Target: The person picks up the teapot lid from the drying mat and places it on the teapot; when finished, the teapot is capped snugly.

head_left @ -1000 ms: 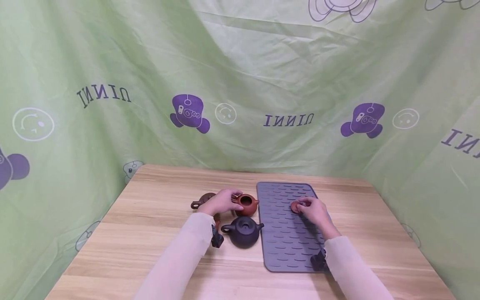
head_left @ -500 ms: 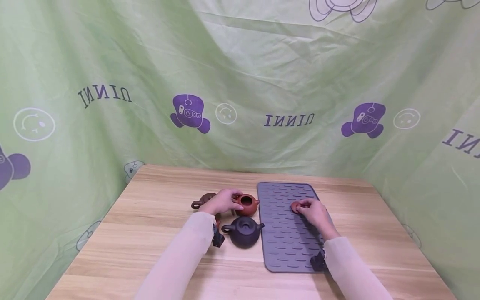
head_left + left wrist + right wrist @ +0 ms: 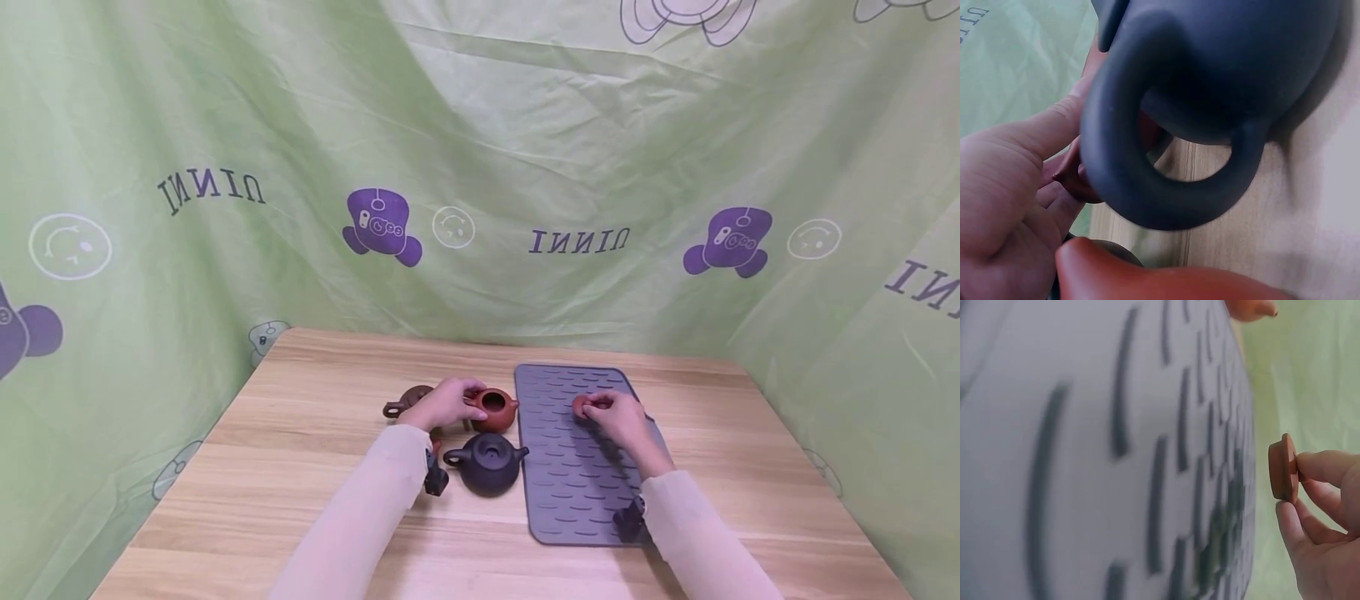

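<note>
My left hand [image 3: 442, 403] grips a lidless reddish-brown teapot [image 3: 502, 417] by its handle side; the pot stands on the table with its dark mouth facing up. In the left wrist view the thumb and fingers of that hand [image 3: 1010, 194] are partly hidden behind the handle of a black teapot [image 3: 1166, 206]. My right hand [image 3: 621, 419] pinches a small round reddish lid [image 3: 580, 407] above the grey mat. Tilted on edge in the right wrist view, the lid [image 3: 1283, 469] is held between thumb and fingertips, clear of the mat.
The black teapot [image 3: 489, 467] stands nearest me, its lid on. A dark brown teapot [image 3: 414, 397] sits left, partly behind my left hand. Under my left wrist a red spout [image 3: 1094, 269] shows. The ridged grey mat [image 3: 555, 500] lies right of the pots on the wooden table [image 3: 247, 500].
My right hand has moved slightly left with the lid, which has tipped. My left hand and the teapots stay where they were.
</note>
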Demonstrator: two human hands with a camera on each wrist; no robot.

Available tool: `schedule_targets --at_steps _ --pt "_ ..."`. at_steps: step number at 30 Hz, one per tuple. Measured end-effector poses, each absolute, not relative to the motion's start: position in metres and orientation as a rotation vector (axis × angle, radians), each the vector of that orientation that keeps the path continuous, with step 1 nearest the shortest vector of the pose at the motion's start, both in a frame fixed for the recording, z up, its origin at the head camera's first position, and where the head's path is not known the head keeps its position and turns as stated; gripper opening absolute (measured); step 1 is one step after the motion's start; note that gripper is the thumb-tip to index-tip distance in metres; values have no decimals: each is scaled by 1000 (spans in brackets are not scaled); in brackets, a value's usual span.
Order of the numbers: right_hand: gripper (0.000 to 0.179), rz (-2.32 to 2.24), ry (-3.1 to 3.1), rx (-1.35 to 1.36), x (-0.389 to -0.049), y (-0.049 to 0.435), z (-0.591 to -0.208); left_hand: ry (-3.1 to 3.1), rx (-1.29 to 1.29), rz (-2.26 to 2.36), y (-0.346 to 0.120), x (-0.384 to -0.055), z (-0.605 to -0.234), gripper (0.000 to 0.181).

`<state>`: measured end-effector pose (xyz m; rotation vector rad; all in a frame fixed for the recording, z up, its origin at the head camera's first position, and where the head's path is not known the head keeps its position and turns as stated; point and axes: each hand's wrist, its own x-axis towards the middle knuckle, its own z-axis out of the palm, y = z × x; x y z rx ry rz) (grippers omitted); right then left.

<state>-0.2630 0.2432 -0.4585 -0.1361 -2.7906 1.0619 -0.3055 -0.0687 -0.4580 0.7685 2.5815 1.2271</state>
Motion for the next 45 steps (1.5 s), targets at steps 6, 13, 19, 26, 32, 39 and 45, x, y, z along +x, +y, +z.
schedule_targets --at_steps 6,13,19,26,32,39,45 --pt "20 1087 -2776 -103 -265 225 -449 2572 748 1227 -68 -304 -456 48" --pt "18 1123 -2772 -31 -270 202 -441 2593 768 1183 -67 -302 -454 47" --pt "15 1150 -2774 26 -273 176 -436 2611 774 1159 -67 -303 -455 46" --pt "14 1153 -2779 125 -275 147 -433 2602 797 1168 -68 -303 -457 46" --pt "15 1147 -2778 206 -278 126 -435 2610 806 1161 -70 -304 -458 44" --pt "12 1119 -2800 253 -280 112 -442 2632 845 1133 -70 -304 -458 45" --pt "10 1091 -2806 241 -279 108 -444 2631 829 1135 -70 -304 -457 46"
